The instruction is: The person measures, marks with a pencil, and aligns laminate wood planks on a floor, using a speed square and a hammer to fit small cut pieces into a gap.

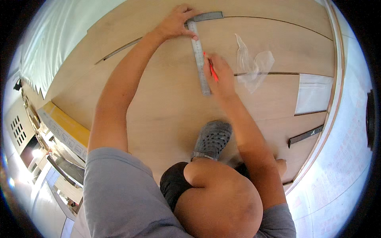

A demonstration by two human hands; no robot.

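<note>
A try square, with a silver ruled blade (199,55) and a grey stock (208,16), lies on the wood-toned boards (154,95) at the upper middle. My left hand (176,22) grips its corner, thumb on the blade near the top. My right hand (222,81), fingers closed on a red pen or pencil (214,71), is beside the blade's right edge, lower down. The tip of the pen is small and slightly blurred.
A crumpled clear plastic piece (258,65), a white rectangle (313,93) and a dark strip (303,135) are at right. A thin strip (119,51) lies upper left; a yellow-topped box (67,121) and white fabric (59,35) are left. My grey clog (212,139) is below.
</note>
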